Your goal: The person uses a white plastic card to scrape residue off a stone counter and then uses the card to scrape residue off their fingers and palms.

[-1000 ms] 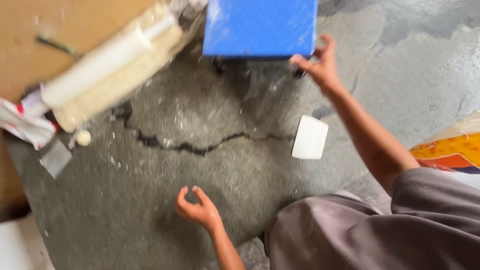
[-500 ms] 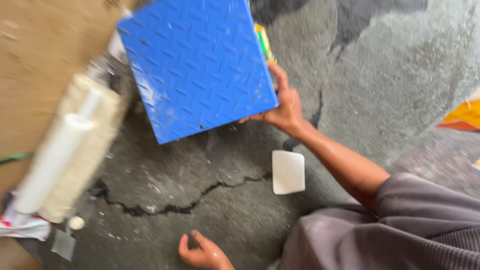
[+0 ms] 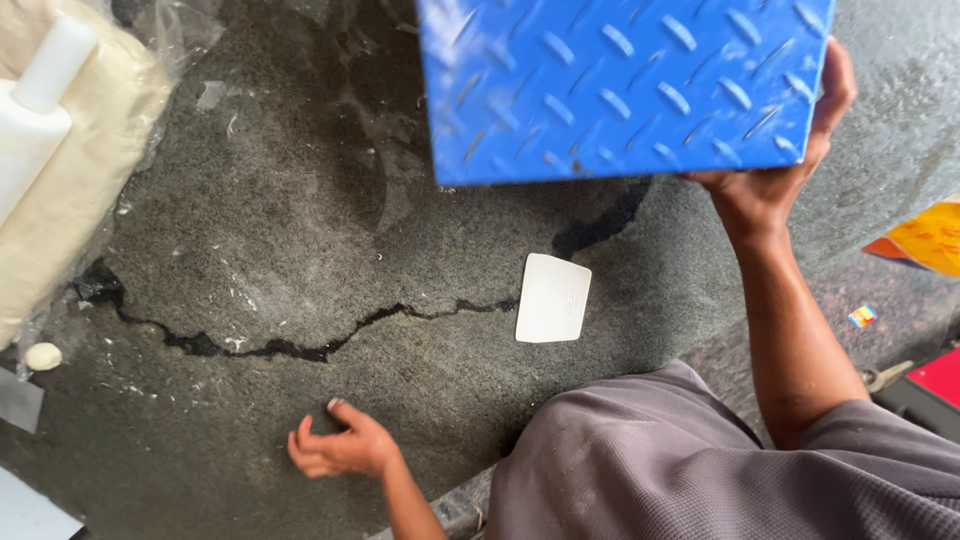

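Filling the upper right of the frame: blue checker-plate panel [image 3: 620,85], tilting above the cracked floor [image 3: 300,250]. Gripping its right edge, right hand [image 3: 775,165]. Lying below, white card [image 3: 553,298]. Hovering half-curled, empty, lower left: left hand [image 3: 340,450].

A rough work site or workshop floor is being shown. Bare grey concrete [image 3: 260,230], stained and split by a dark crack [image 3: 300,345], is being used as the working surface. A plastic-wrapped roll of pale material [image 3: 70,190] is being kept at its edge, and a blue tread-pattern metal plate [image 3: 620,85] and a white scraper card [image 3: 553,298] are being handled there.
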